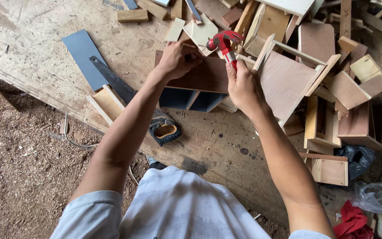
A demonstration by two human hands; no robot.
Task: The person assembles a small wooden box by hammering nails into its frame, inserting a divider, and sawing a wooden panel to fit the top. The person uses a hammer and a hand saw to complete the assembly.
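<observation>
My right hand (243,86) grips the handle of a red claw hammer (223,42), whose head hovers just above the far top edge of a small wooden box (202,82). The box has a brown plywood top and a blue-grey compartmented inside facing me. My left hand (178,57) rests on the box's top at its far left, fingers pinched together near the hammer head; whether they hold a nail is hidden.
A hand saw (124,95) with a black handle lies left of the box, beside a blue-grey panel (85,55). Wood offcuts and half-built boxes (328,93) crowd the plywood bench (36,48) at the right and back. Sawdust covers the floor (18,163) on the left.
</observation>
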